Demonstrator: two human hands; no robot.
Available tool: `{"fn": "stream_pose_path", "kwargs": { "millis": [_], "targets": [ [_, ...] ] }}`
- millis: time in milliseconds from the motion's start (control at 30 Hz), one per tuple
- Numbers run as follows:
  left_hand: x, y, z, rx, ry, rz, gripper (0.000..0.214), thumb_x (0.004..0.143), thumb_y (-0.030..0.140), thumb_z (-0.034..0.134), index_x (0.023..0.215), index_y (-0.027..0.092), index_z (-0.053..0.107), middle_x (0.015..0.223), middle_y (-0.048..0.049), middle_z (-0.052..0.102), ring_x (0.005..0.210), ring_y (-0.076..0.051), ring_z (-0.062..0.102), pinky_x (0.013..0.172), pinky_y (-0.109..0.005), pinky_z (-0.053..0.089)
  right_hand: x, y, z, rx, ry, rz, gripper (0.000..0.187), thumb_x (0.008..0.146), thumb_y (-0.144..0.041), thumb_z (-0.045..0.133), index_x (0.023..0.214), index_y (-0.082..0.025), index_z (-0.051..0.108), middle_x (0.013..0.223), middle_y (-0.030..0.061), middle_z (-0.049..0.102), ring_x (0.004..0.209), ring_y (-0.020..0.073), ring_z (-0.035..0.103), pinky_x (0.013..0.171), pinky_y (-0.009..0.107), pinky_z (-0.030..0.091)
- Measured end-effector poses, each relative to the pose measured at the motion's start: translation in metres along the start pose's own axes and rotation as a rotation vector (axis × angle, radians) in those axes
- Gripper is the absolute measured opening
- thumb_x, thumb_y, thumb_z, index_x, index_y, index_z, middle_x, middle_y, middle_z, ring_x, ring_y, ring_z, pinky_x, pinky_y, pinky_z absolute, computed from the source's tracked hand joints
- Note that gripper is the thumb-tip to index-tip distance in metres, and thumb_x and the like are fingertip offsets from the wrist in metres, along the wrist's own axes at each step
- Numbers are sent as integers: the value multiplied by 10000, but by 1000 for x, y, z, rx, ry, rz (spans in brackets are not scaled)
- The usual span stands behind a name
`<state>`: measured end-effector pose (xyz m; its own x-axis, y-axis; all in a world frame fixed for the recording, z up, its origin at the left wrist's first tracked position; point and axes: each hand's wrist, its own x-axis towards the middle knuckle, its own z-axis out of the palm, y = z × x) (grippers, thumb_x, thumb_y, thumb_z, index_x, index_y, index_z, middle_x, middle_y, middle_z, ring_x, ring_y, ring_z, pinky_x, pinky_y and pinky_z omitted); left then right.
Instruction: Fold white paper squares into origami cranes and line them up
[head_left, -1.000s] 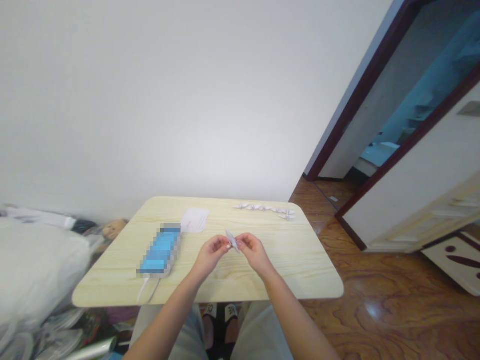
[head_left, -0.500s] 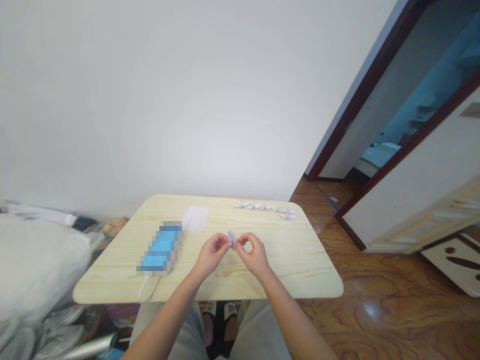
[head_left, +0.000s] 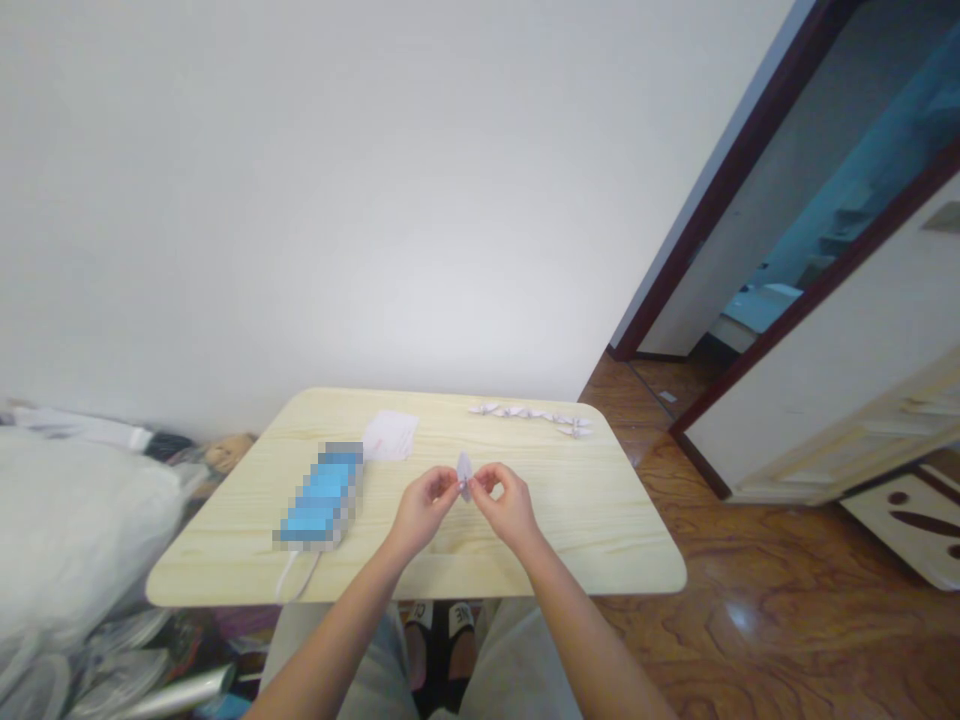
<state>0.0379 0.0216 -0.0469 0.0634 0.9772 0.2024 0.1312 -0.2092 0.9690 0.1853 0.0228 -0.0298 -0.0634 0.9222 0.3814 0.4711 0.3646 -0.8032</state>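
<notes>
Both forearms angled inward from the bottom of the view, wrists raised, bare hands meeting above the middle of the pale, wood-grained table (head_left: pixel 525 560). Left hand (head_left: pixel 425 507) curled, thumb and fingertips pinched nearly closed on one side of a small folded paper piece (head_left: pixel 465 476). Right hand (head_left: pixel 510 505) likewise curled, pinching the other side, with the thin, pointed, faintly lilac paper upright between the two and clear of the tabletop. Along the table's far edge, right of the hands, a row of small creased paper folds (head_left: pixel 530 420), lying end to end. Also by that far edge, left of the hands, a flat sheet of white paper (head_left: pixel 390 436) with faint red marks. Toward the table's left side, a pixelated blue rectangular object (head_left: pixel 322 495), too blurred to identify, with a thin white cable (head_left: pixel 294 578) trailing over the near edge.
</notes>
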Motion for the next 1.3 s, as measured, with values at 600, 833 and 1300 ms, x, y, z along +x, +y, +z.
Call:
{"fn": "stream_pose_path", "kwargs": {
  "millis": [600, 833, 1300],
  "targets": [
    [-5, 7, 3, 230, 123, 57, 119, 724, 281, 548, 746, 168, 580, 705, -13, 630, 653, -139, 595, 646, -251, 479, 0, -20, 0, -280, -19, 59, 67, 698, -258, 562, 679, -202, 595, 640, -23, 614, 523, 101, 506, 524, 202, 360],
    [-5, 11, 5, 215, 205, 40, 113, 706, 272, 570, 723, 162, 586, 683, -17, 637, 638, -144, 603, 642, -262, 488, -5, -24, 5, -295, 53, -88, 79, 737, -225, 535, 732, -203, 610, 660, -13, 610, 526, 101, 498, 543, 209, 379],
    [-1, 17, -3, -87, 202, -62, 196, 635, 301, 652, 765, 155, 656, 767, -42, 698, 725, -179, 638, 717, -289, 499, -10, -16, 6, -204, -6, -305, 284, 789, -132, 458, 995, -234, 624, 873, 48, 608, 826, 155, 552, 730, 267, 461]
  ]
}}
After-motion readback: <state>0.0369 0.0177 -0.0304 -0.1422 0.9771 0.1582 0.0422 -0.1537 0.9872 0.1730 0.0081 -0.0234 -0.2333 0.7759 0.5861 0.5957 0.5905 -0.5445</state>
